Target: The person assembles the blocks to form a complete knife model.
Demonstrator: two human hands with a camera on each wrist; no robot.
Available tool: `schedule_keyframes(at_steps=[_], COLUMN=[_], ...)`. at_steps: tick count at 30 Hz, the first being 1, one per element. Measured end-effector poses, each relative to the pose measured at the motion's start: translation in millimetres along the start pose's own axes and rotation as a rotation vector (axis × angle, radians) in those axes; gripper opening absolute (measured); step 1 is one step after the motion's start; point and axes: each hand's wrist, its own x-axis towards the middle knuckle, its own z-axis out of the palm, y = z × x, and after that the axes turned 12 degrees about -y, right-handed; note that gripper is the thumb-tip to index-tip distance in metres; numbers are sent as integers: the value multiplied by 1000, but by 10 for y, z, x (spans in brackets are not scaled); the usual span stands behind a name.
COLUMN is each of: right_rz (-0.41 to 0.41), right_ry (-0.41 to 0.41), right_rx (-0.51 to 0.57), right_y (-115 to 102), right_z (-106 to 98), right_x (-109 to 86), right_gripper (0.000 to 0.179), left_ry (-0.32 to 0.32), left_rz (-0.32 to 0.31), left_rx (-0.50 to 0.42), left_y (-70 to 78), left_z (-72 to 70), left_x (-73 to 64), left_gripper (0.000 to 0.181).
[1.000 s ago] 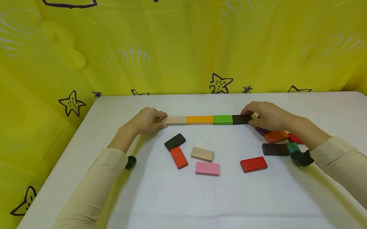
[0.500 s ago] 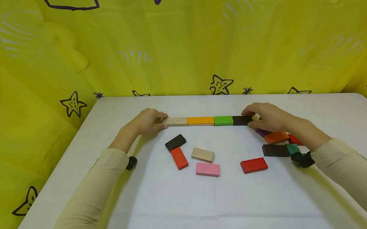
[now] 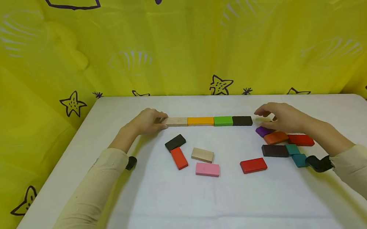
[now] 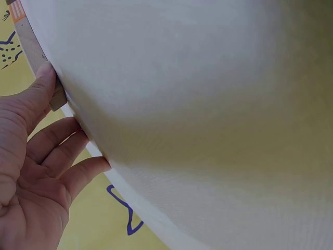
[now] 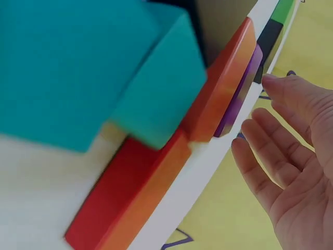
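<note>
A straight row of flat blocks lies end to end across the table: plain wooden (image 3: 176, 121), yellow-orange (image 3: 200, 121), green (image 3: 223, 121) and black (image 3: 242, 120). My left hand (image 3: 148, 121) pinches the left end of the plain wooden block; its thumb lies along the block's side in the left wrist view. Just beyond the black end, my right hand (image 3: 284, 117) is apart from the row, fingers loosely bent around nothing. Below that hand lies a purple block (image 3: 264, 131), partly hidden by it, beside an orange block (image 3: 276, 137).
Right of centre, a red block (image 3: 300, 140), a dark block (image 3: 275, 150) and teal blocks (image 3: 299, 160) lie clustered. Nearer me are another red block (image 3: 253, 165), a pink one (image 3: 207, 169), a wooden one (image 3: 202, 155), an orange-red one (image 3: 179, 158) and a black one (image 3: 175, 142).
My right hand has let go of the black block and moved off to the right, uncovering more of the red and teal blocks. The left hand and the row stay put.
</note>
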Motion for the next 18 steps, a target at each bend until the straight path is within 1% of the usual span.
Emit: schedule_keyframes(at_steps=[3, 5, 12, 18], right_rz=[1, -14, -67, -70], right_ry=[-7, -4, 36, 18], right_rx=[4, 2, 9, 35], right_y=[51, 84, 162, 189], right_z=[4, 8, 27, 59], right_x=[-72, -110, -213, -257], right_gripper=[42, 42, 39, 38], left_ry=[-1, 1, 4, 4], left_rz=[0, -1, 9, 16], left_rx=[-7, -6, -1, 2], left_y=[2, 3, -2, -4], left_z=[-1, -1, -1, 0], left_x=[6, 5, 0, -1], left_gripper=[40, 39, 38, 36])
